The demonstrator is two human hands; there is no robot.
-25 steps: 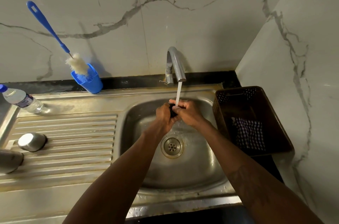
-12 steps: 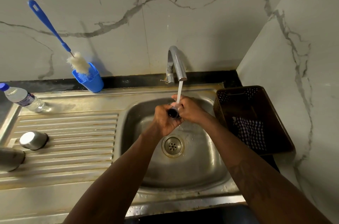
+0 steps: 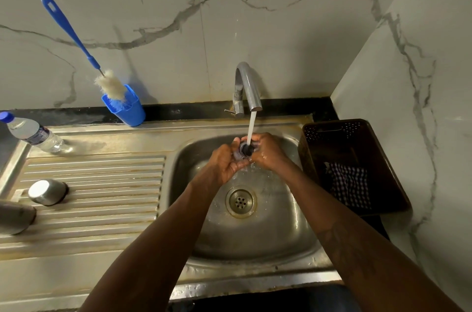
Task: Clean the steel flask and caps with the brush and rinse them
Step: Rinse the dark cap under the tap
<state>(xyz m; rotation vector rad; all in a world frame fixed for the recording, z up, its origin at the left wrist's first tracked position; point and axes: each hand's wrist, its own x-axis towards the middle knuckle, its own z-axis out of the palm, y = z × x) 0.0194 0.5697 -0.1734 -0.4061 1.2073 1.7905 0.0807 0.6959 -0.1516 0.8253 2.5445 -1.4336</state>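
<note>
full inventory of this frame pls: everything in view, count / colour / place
sink: 1, steel, centre
drainboard: 1, steel, left of sink
tap: 1, grey metal, behind sink, running
steel flask: 1, grey, lying on drainboard, left edge, partly out of frame
steel cap: 1, grey, on drainboard by the flask
small cap: 1, dark, under the tap stream
brush: 1, blue handle, white bristles, standing in holder
holder: 1, blue, against back wall
water bottle: 1, clear, blue lid, lying back left
basket: 1, dark brown, right of sink
cloth: 1, checked, in basket
left hand: 1, holds small cap
right hand: 1, holds small cap
</note>
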